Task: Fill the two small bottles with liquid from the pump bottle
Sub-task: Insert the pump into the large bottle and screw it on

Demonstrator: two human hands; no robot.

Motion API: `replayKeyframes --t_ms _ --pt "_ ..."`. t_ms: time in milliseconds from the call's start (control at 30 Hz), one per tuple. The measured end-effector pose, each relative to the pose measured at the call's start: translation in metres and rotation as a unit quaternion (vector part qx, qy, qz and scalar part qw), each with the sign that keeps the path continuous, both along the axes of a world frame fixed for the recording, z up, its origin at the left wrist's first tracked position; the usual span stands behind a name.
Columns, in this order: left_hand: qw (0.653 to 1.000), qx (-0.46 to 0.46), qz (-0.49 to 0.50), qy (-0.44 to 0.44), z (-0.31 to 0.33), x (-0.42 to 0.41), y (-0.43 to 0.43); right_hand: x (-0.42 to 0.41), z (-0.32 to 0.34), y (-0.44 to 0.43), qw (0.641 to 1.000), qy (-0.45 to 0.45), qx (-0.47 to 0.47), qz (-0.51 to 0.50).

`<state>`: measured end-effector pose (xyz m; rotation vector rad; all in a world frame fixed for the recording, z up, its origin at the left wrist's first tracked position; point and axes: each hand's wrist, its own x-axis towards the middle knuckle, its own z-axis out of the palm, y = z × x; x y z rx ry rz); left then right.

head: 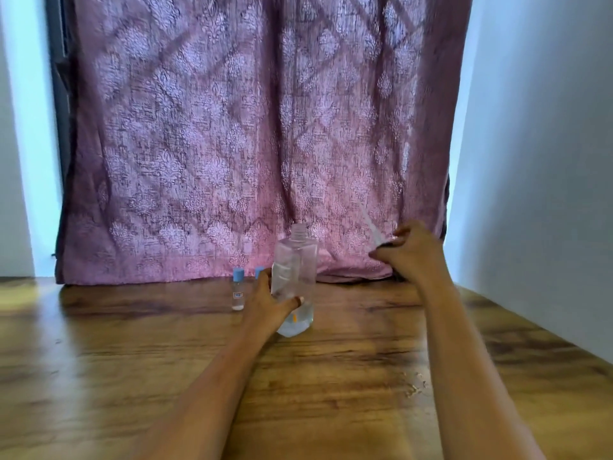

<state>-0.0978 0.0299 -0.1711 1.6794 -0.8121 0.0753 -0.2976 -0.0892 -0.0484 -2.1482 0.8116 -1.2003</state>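
The clear pump bottle (295, 270) stands on the wooden table (132, 353) with its neck open and the pump taken off. My left hand (270, 302) grips its lower body from the left. My right hand (411, 252) is raised to the right of the bottle and holds the removed pump head (386, 244), whose thin clear tube points up and left. Two small clear bottles with blue caps stand just left of the big bottle: one (238, 289) in full view, the other (259, 272) mostly hidden behind my left hand.
A purple patterned curtain (252, 127) hangs right behind the bottles and touches the table's back edge. A white wall (547, 161) borders the table on the right. Small crumbs (414, 386) lie on the wood at the right.
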Motion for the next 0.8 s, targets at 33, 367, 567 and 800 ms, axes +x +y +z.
replayKeyframes --t_ms 33,367,567,800 --pt "1.0 -0.005 -0.002 -0.001 0.0 0.002 0.001 -0.004 0.012 0.004 1.0 -0.019 -0.012 0.008" --pt "0.997 0.054 0.013 -0.055 0.002 0.006 0.007 0.004 0.067 0.036 0.957 0.222 -0.184 0.032" --pt "0.996 0.071 0.022 -0.051 0.003 0.0 0.011 -0.023 0.099 0.053 0.947 0.214 -0.238 0.012" --pt "0.996 0.085 0.003 -0.041 0.001 -0.003 0.013 -0.038 0.117 0.069 0.932 0.22 -0.287 -0.002"
